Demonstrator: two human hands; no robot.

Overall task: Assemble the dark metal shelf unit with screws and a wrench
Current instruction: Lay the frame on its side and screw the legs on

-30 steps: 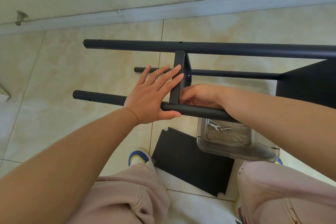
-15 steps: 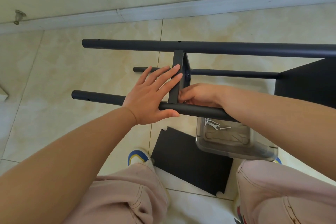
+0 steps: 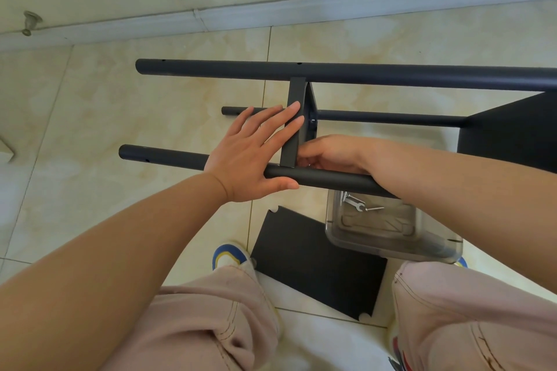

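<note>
The dark metal shelf unit lies on its side on the tiled floor, its near pole (image 3: 162, 156) and far pole (image 3: 391, 74) running left to right. A middle shelf panel (image 3: 294, 126) stands edge-on between them. My left hand (image 3: 250, 153) lies flat and spread against this panel's edge and the near pole, thumb under the pole. My right hand (image 3: 328, 153) reaches over the near pole with fingers curled at the corner where the panel meets the pole; what they pinch is hidden. A small wrench (image 3: 355, 203) lies in a clear plastic tray (image 3: 391, 247).
A loose dark shelf panel (image 3: 316, 262) lies on the floor between my feet, partly under the tray. Another fitted panel (image 3: 512, 129) closes the frame at the right. A third pole (image 3: 391, 117) runs lower down. The wall and baseboard (image 3: 301, 9) are just beyond.
Both hands stay in the same places on the panel and pole. Only the view has shifted very slightly.
</note>
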